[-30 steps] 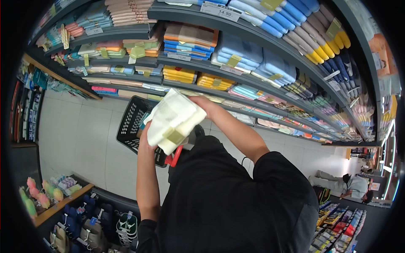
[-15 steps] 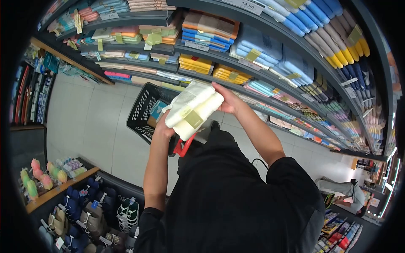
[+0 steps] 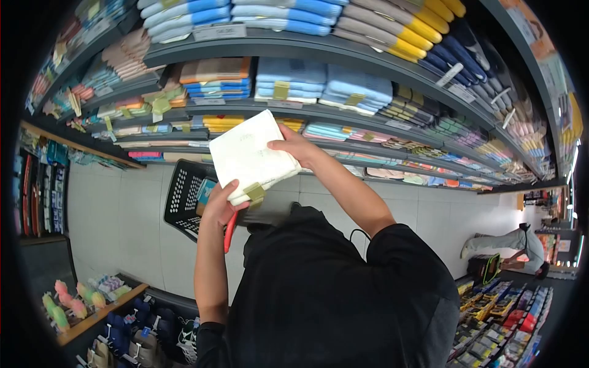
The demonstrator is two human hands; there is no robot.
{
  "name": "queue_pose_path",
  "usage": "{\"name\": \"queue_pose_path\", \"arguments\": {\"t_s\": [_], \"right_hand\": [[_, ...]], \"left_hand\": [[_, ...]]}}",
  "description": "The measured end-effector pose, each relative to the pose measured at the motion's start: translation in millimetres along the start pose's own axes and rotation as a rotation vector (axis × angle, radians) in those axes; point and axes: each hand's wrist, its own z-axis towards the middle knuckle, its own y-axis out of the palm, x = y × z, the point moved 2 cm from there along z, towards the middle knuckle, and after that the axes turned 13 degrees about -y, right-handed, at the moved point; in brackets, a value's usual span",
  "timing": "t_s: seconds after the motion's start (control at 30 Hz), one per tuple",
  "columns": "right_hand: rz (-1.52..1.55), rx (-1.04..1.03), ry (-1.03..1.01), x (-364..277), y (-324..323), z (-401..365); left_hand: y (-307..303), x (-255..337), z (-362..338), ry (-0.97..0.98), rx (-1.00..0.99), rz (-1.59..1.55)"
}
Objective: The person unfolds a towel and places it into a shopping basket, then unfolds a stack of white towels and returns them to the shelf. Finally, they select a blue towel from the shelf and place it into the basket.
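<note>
One folded white towel [image 3: 246, 147] is held before the front edges of the shelves [image 3: 276, 44], near the rim of the basket [image 3: 173, 193]: left hand [image 3: 222, 201] pinching its near corner, right hand [image 3: 297, 148] its right edge, thumbs on top. Light, even pressure should keep folds aligned.

The white towel [image 3: 248, 153] I hold looks like soft matt cloth, and its olive label [image 3: 254, 192] like paper or card. My black shirt [image 3: 343, 294] is dull cloth. Near me, the basket [image 3: 176, 193] is black plastic pierced with holes, its red handle [image 3: 230, 232] smooth plastic. The floor tiles [image 3: 116, 208] look smooth with a faint sheen; the blue towels [image 3: 291, 69] look soft and matt; the ledge [image 3: 104, 316] looks wooden.
</note>
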Motion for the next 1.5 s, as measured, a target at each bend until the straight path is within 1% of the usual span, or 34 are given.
{"name": "queue_pose_path", "arguments": {"t_s": [0.03, 0.17, 0.27, 0.37, 0.4, 0.43, 0.53, 0.6, 0.67, 0.7, 0.77, 0.8, 0.93, 1.0, 1.03, 1.1, 1.13, 1.23, 1.4, 1.5], "right_hand": [[0.001, 0.011, -0.015, -5.9, -7.8, -7.9], [0.068, 0.009, -0.004, -21.1, -42.7, -28.9], [0.087, 0.005, 0.062, -30.1, -58.5, -43.8], [0.059, -0.026, 0.07, -34.8, -67.7, -55.4], [0.07, -0.039, 0.055, -37.0, -68.0, -59.0], [0.088, -0.039, 0.049, -39.9, -67.8, -61.5], [0.094, -0.047, 0.019, -53.5, -70.5, -67.9], [0.113, -0.013, 0.095, -58.2, -75.7, -64.6], [0.134, 0.008, 0.146, -60.8, -79.8, -64.7], [0.186, 0.008, 0.184, -56.7, -84.8, -63.7], [0.287, 0.012, 0.257, -40.0, -100.0, -57.9], [0.321, 0.062, 0.28, -31.5, -104.8, -56.4], [0.43, 0.033, 0.357, -19.6, -117.9, -55.0], [0.345, 0.039, 0.318, -25.1, -116.9, -56.1], [0.302, 0.041, 0.297, -30.5, -114.0, -57.1], [0.183, 0.011, 0.173, -48.4, -99.6, -60.1], [0.125, -0.005, 0.111, -53.9, -94.0, -60.8], [0.116, -0.062, 0.053, -50.5, -95.6, -54.5], [0.135, -0.137, 0.08, -45.2, -96.9, -49.8], [0.126, -0.249, 0.146, -48.8, -106.2, -53.4]], "left_hand": [[11.0, -0.9, 2.1, 0.007, -0.007, 0.062], [44.9, -7.9, 10.3, 0.027, -0.004, 0.075], [62.0, -22.9, 25.0, 0.095, -0.028, -0.086], [70.0, -35.7, 40.2, 0.165, -0.086, -0.148], [74.6, -36.1, 38.1, 0.155, -0.112, -0.127], [78.2, -38.0, 40.0, 0.195, -0.071, -0.109], [88.7, -34.1, 38.2, 0.158, -0.124, -0.174], [97.9, -28.5, 38.7, 0.122, -0.143, -0.231], [103.9, -21.7, 40.8, 0.04, -0.179, -0.319], [106.7, -19.3, 42.6, -0.004, -0.198, -0.363], [112.3, -14.4, 46.2, 0.002, -0.167, -0.337], [114.9, -12.2, 45.8, -0.001, -0.169, -0.335], [124.1, -5.8, 40.1, -0.01, -0.15, -0.309], [126.6, -3.7, 36.3, -0.014, -0.154, -0.339], [123.0, -5.1, 39.3, 0.021, -0.183, -0.32], [115.8, -7.4, 42.9, 0.089, -0.238, -0.282], [114.0, -8.2, 40.3, 0.109, -0.233, -0.269], [110.8, -8.8, 33.7, 0.15, -0.234, -0.24], [109.0, -9.2, 32.9, 0.204, -0.249, -0.169], [110.5, -11.1, 25.0, 0.146, -0.178, -0.253]]}}
